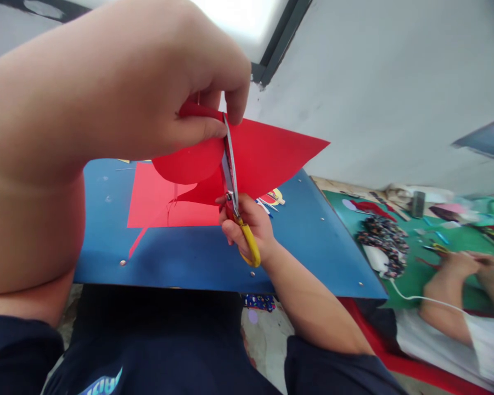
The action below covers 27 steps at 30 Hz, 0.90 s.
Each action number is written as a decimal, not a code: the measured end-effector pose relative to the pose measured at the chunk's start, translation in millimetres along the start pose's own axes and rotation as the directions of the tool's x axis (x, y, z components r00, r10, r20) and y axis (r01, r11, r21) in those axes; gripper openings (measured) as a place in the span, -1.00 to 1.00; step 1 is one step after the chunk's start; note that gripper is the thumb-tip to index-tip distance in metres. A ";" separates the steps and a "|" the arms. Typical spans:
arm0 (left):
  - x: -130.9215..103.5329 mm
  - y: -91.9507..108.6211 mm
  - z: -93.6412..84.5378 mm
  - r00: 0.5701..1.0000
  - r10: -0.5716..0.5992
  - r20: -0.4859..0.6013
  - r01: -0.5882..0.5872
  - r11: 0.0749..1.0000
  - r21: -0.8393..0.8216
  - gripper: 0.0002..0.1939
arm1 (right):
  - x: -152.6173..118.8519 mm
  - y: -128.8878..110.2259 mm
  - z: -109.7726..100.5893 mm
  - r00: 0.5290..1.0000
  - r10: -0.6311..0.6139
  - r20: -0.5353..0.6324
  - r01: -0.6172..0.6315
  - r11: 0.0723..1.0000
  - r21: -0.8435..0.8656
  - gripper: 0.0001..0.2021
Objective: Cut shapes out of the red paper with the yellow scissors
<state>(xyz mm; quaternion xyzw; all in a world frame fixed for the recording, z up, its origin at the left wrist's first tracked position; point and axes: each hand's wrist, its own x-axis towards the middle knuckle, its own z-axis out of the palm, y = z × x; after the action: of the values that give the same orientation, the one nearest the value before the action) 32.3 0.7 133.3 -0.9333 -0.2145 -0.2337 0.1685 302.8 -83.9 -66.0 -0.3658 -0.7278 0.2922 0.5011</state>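
Note:
My left hand pinches a sheet of red paper by its upper edge, thumb in front and fingers behind. The sheet is held up above the table, with a curved, rounded part hanging at left and a pointed corner at right. In my right hand is a pair of scissors with yellow and red handles. Their blades point upward across the paper, with the tips close to my left thumb. A second red sheet lies flat on the table beneath, with a thin red strip at its lower left.
The blue table has pens and a round yellow-and-red item behind my right hand. At right stands a green table with a dark patterned cloth bundle, a white cable and another person's hands. A wall rises behind.

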 end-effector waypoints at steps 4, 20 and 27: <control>0.6 1.3 0.1 1.000 0.005 -0.005 -0.005 1.000 -0.004 -0.71 | 0.0 0.5 1.2 1.000 -0.006 0.000 0.006 1.000 -0.005 -0.56; 1.4 -0.6 2.3 1.000 -0.002 0.007 0.002 1.000 0.007 -0.68 | 0.6 -3.1 0.6 1.000 -0.003 0.004 0.003 1.000 -0.017 -0.57; 1.3 2.2 -0.7 0.997 -0.046 0.054 0.045 0.999 0.023 -0.55 | 1.1 -3.1 0.8 1.000 0.006 0.004 -0.006 1.000 -0.017 -0.54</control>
<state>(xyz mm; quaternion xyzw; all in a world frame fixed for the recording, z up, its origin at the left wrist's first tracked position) 34.2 -1.0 134.1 -0.9323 -0.2427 -0.2093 0.1674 301.1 -84.8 -63.2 -0.3719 -0.7302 0.2882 0.4954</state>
